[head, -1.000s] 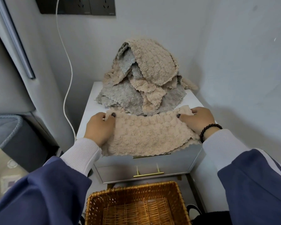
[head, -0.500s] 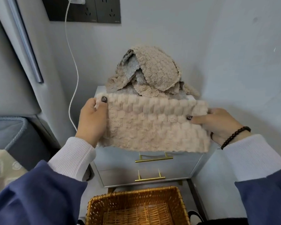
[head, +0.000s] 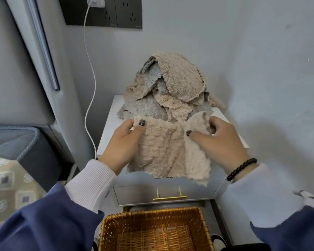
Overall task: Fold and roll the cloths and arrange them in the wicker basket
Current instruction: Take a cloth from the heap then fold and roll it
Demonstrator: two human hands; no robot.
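Note:
A beige fluffy cloth [head: 163,151] hangs in the air in front of the nightstand, its right part folded over toward the middle. My left hand [head: 123,144] pinches its upper left corner between thumb and fingers. My right hand [head: 219,142] grips the folded right edge near the top. Behind the cloth, a tall heap of beige and grey cloths [head: 170,89] lies on the white nightstand [head: 109,127]. Below on the floor stands the wicker basket [head: 152,214]; nothing shows inside the part in view.
The nightstand fills a corner, with a grey wall behind and to the right. A white charging cable [head: 90,87] hangs from a dark socket panel [head: 120,13] down its left side. A drawer with a gold handle [head: 169,197] faces me. A grey upholstered bed edge [head: 16,138] lies at left.
The cloth was lifted off the nightstand and held stretched wide; now my right hand has brought its end inward toward my left, folding the cloth narrower.

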